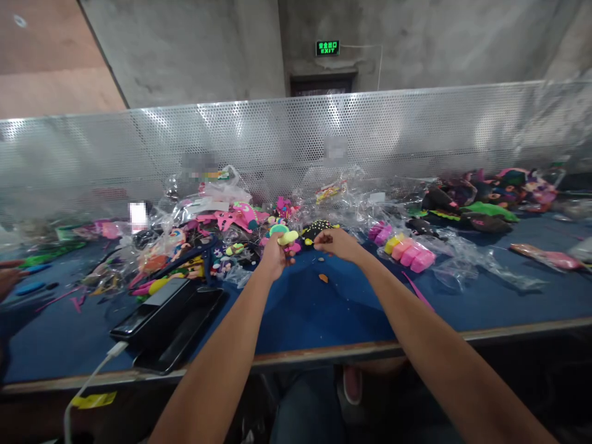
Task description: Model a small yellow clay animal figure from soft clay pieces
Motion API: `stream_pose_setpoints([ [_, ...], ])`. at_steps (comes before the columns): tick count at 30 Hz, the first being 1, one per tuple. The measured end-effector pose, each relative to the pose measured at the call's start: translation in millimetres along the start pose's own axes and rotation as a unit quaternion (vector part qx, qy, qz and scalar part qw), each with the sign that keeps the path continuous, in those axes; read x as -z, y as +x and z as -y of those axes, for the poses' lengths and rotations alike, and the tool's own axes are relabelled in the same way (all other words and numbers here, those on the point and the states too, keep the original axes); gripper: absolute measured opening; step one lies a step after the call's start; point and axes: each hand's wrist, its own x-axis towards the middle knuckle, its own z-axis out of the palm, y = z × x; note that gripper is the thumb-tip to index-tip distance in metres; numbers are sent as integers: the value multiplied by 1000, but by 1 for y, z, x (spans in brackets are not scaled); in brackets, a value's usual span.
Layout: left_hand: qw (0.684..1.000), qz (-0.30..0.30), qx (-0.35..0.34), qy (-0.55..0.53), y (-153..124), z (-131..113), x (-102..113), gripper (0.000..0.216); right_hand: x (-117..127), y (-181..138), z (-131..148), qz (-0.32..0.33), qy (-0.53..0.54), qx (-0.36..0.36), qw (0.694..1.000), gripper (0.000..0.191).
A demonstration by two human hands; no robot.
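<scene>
Left hand (275, 258): fingers grasping pale-yellow, rounded oblong piece (289, 238), which sits at their tips above blue worktop (319, 320). Mint-green rounded shape (278, 229) just behind it; whether also held, cannot tell. Right hand (340, 244): fingers curled, near black, yellow-spotted item (317, 229); whether gripping anything, cannot tell. Small orange-brown scrap (323, 278) between forearms.

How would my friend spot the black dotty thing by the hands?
Start at the perforated metal screen and come down to the blue tabletop in front of it. Find the gap between the left hand and right hand, then look just beyond it for the black dotty thing. Its yellow dots and yellow edge bits set it apart from the pink blocks to its right.
</scene>
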Motion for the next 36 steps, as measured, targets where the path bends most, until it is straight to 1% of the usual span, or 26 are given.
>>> stream_pose_setpoints([
  [2, 1000, 1, -5, -11, 2, 0, 2, 23, -7, -1, 11, -8, 138, 15, 990, 20],
  [5, 1000, 6, -8, -13, 3, 1, 1, 21, -17, -3, 21, -23, 245, 19, 969, 28],
  [10, 1000, 19, -7, 8, 1, 5, -2, 26, -27, -2, 21, -64, 322, 29, 944, 31],
  [14, 999, 16, -7, 50, 1, 11, -4, 31, -33, -2, 19, -52, 365, 31, 929, 37],
  [17, 996, 6, -18, 87, 2, 16, -5, 32, -36, -3, 20, -46, 368, 31, 928, 37],
  [20, 994, -2, -25, 105, 2, 18, -7, 32, -36, -4, 22, -54, 356, 28, 932, 37],
  [29, 993, -10, -12, 114, 3, 17, -6, 35, -33, -4, 23, -84, 301, 44, 949, 33],
  [34, 992, -1, -16, 127, 4, 19, -6, 35, -35, -1, 20, -89, 253, 69, 961, 33],
  [36, 993, 6, -10, 118, 3, 19, -6, 35, -35, -1, 19, -102, 242, 74, 962, 31],
])
